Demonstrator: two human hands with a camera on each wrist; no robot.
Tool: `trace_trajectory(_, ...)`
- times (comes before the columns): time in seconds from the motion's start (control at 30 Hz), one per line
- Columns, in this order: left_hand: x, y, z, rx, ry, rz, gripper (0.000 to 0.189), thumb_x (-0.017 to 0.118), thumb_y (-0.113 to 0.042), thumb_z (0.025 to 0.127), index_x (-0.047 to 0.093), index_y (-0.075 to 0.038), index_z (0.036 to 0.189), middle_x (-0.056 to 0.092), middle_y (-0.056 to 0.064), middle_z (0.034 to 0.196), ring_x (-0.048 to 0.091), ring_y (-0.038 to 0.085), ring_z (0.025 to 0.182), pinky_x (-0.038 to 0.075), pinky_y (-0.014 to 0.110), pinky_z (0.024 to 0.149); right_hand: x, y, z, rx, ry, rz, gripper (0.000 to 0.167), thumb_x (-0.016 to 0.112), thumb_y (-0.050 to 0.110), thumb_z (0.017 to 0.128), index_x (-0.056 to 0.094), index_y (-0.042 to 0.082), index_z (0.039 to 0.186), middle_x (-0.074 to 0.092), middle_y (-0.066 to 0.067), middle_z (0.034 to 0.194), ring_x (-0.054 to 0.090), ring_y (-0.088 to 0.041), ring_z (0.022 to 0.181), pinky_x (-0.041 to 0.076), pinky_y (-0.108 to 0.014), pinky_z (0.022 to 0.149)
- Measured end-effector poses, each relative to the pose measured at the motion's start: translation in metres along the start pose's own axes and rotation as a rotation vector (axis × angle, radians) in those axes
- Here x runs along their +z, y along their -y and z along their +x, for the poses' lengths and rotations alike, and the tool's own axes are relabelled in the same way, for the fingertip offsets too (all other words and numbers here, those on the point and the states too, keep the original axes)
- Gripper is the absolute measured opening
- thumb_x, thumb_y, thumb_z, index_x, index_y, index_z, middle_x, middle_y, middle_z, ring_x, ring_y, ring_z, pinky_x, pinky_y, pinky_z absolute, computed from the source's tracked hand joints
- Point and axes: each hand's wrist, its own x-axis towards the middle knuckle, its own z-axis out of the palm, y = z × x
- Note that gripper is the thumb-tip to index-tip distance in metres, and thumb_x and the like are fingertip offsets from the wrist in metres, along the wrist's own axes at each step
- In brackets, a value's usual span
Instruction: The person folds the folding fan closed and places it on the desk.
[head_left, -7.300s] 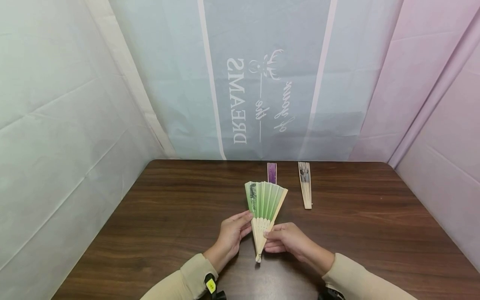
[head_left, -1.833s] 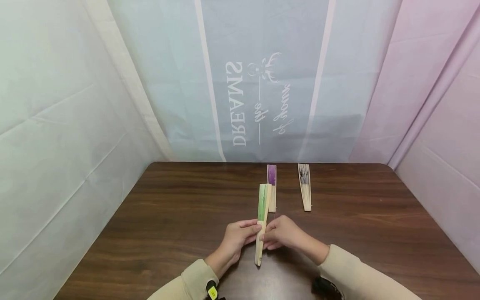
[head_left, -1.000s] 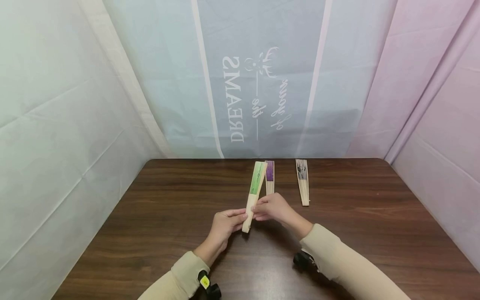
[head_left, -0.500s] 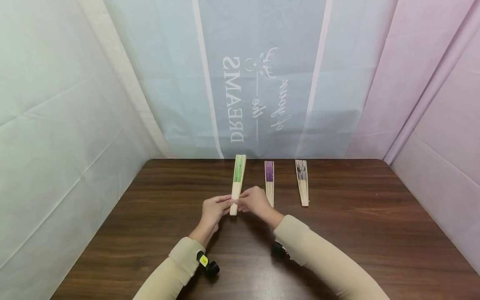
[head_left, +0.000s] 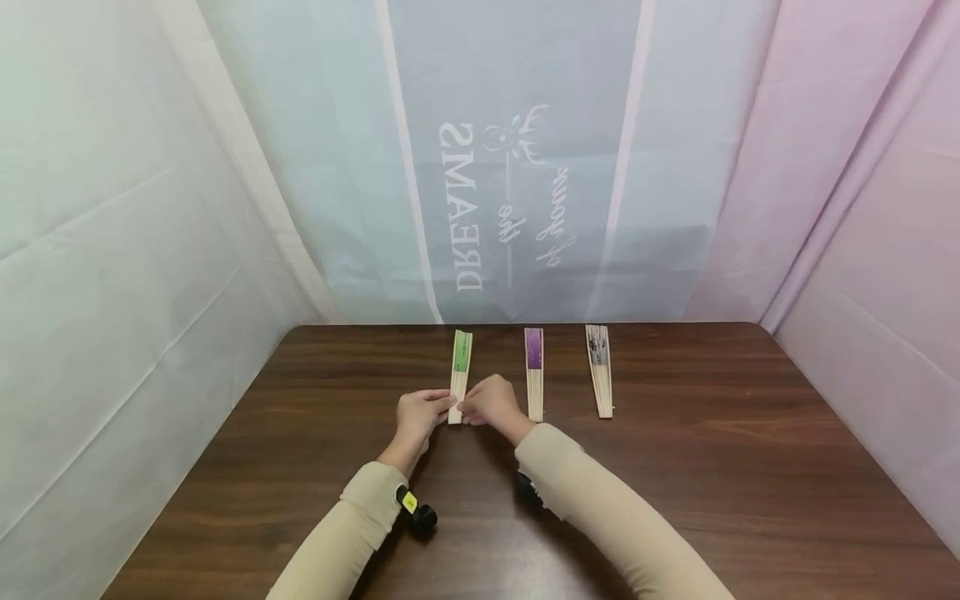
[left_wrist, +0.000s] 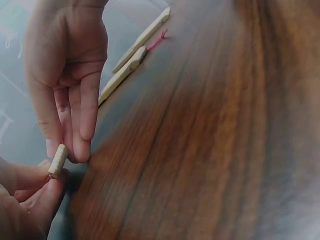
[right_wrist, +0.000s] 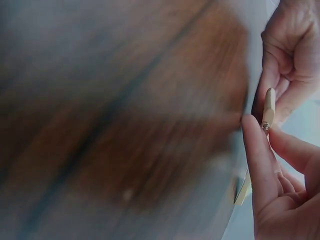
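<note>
In the head view a folded green hand fan [head_left: 462, 354] lies pointing toward the back edge, left of the other fans. My left hand [head_left: 420, 414] pinches its pale wooden pivot end from the left. From the right, my right hand [head_left: 492, 400] pinches the same end between thumb and fingers. The left wrist view shows the fan's end [left_wrist: 58, 161] between both sets of fingertips. Whether the fan touches the table or sits slightly above it, I cannot tell.
A folded purple fan [head_left: 534, 350] and a folded grey-patterned fan [head_left: 598, 346] lie to the right on the dark wooden table [head_left: 712, 483]. A printed cloth backdrop [head_left: 555, 75] hangs behind the back edge. One fan has a pink cord [left_wrist: 159, 40].
The green fan, spread partly earlier, was folded up. Both hands then carried it left and away from me, from in front of the purple fan to its left, and lowered it.
</note>
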Motion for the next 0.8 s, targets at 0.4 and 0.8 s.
trace_trajectory(0.4,-0.002,-0.004,0.006,0.07,0.002,0.261,0.019,0.077,-0.004,0.084,0.075,0.008,0.099,0.075,0.023,0.098,0.074,0.017,0.08,0.064,0.027,0.069,0.001,0.005,0.007,0.098,0.022,0.028,0.008,0.077,-0.006,0.079,0.074,-0.01,0.086,0.075,-0.021,0.075,0.068,-0.014,0.053,0.063,-0.028,0.057)
trace_trajectory(0.8,-0.003,-0.004,0.006,0.234,-0.035,0.578,0.015,0.079,-0.015,0.084,0.08,-0.002,0.092,0.078,0.013,0.084,0.064,0.007,0.062,0.051,0.017,0.052,0.004,0.003,0.014,0.136,0.014,0.036,0.008,0.074,-0.01,0.078,0.074,-0.011,0.087,0.075,-0.022,0.079,0.063,-0.012,0.047,0.063,-0.027,0.055)
